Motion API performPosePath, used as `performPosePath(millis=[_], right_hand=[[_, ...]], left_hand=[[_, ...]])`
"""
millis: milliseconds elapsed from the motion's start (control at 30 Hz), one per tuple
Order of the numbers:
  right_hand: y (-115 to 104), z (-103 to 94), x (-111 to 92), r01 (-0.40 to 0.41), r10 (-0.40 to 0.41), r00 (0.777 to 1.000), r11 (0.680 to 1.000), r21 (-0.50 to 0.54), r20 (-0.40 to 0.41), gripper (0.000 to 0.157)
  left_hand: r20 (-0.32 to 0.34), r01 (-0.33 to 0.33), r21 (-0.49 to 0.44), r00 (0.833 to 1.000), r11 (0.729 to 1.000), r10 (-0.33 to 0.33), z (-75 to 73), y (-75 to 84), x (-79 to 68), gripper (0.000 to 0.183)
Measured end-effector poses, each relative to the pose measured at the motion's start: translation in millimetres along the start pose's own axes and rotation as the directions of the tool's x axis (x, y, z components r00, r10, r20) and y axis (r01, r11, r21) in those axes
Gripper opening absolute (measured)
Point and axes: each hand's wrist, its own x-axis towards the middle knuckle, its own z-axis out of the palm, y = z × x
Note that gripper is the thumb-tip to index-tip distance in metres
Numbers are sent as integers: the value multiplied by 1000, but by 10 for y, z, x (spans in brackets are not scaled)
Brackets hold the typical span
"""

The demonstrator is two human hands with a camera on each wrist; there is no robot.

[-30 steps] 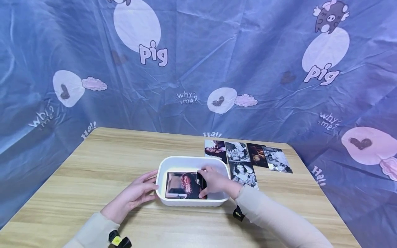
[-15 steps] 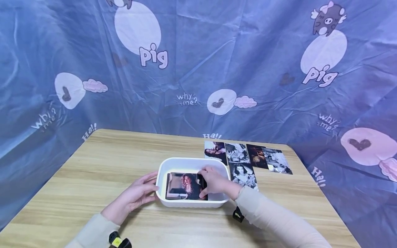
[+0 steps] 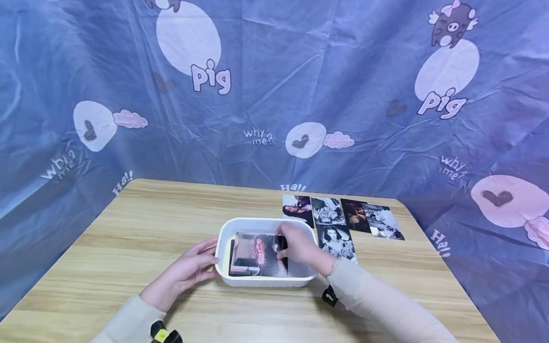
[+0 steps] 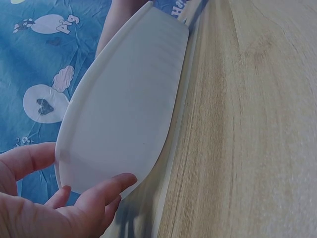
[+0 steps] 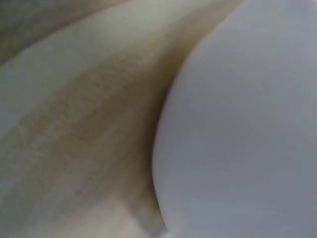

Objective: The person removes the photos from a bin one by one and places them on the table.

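Note:
A white plastic basin (image 3: pixel 227 228) stands on the table, with photo cards inside. My right hand (image 3: pixel 298 247) reaches in over its right end and pinches the right edge of a glossy photo (image 3: pixel 253 255) of a person with curly hair. That photo tilts, its far edge raised, and a dark card edge (image 3: pixel 231 267) shows beneath it. My left hand (image 3: pixel 195 262) rests against the basin's left end, its fingers (image 4: pixel 109 191) spread along the outer wall. In the right wrist view only the basin's outer wall (image 5: pixel 237 129) shows, blurred; the hand is hidden.
Behind and right of the basin, several photos lie on the wooden table (image 3: pixel 171 209), among them a black-and-white portrait (image 3: pixel 336 240) close to the basin and a black-and-white scene (image 3: pixel 383 221) at the far right. A blue printed cloth (image 3: pixel 266 95) hangs around the table's back and sides.
The photo lay flat in the basin earlier; now its far edge has come up in my right hand, whose fingers have risen slightly. My left hand has stayed at the basin's left end.

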Motion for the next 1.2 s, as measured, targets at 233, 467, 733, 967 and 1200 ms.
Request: performPosePath(millis=[233,467,733,967,1200], right_hand=[[-3,-135,7,-20,22,999,999,42,-35,27],[-23,-318,-51,-85,87,996,984,158,-5,17],[141,-525,-210,-223,271,962,843,490,-28,21],[427,-832,-576,-223,415,906,631,743,-80,28],[831,-1046,-1071,-63,497,855,390,919,-152,17]], left_hand=[[-9,-3,-1,1000,1000,3,-6,-10,1,79],[-4,3,3,1000,1000,-3,-12,-13,-1,79],[-17,9,5,1000,1000,-9,-13,15,6,80],[-29,15,-4,999,1000,-15,-20,52,14,80],[-20,24,0,1000,1000,-24,-20,41,-2,81]])
